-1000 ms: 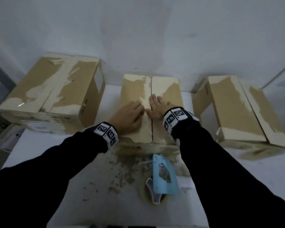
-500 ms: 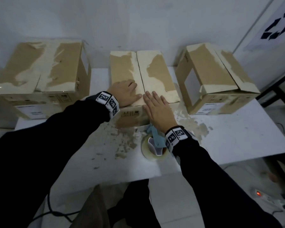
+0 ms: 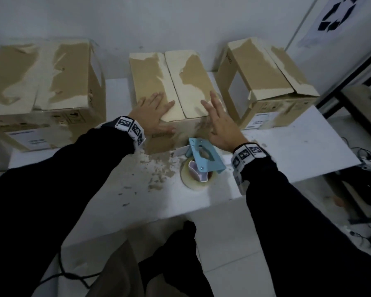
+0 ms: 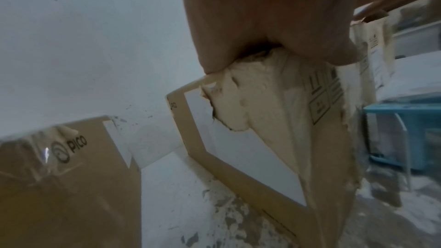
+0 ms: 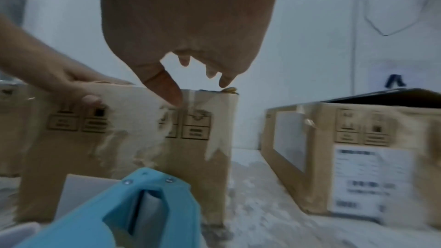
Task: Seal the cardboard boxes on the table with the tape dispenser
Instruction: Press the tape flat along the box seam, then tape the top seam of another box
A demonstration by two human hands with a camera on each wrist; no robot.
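Observation:
Three worn cardboard boxes stand along the wall. The middle box (image 3: pixel 180 86) has both top flaps folded down, meeting at a centre seam. My left hand (image 3: pixel 153 112) lies flat on its left flap, thumb over the front edge. My right hand (image 3: pixel 217 123) hovers with spread fingers by the box's front right corner and holds nothing. The blue tape dispenser (image 3: pixel 205 156) lies on the table just below that hand, against the box front. In the right wrist view the dispenser (image 5: pixel 143 205) is under the right hand (image 5: pixel 190 25), in front of the middle box (image 5: pixel 131 139).
The left box (image 3: pixel 41 82) and the right box (image 3: pixel 266 78) flank the middle one; the right box's flaps sit slightly raised. The white table (image 3: pixel 298 151) has scuffed patches near the dispenser. Its front edge is close, with cables and a dark frame on the floor at right.
My right hand has come off the middle box's right flap and drawn back toward the dispenser. The left hand stays on the left flap. The head view has pulled back.

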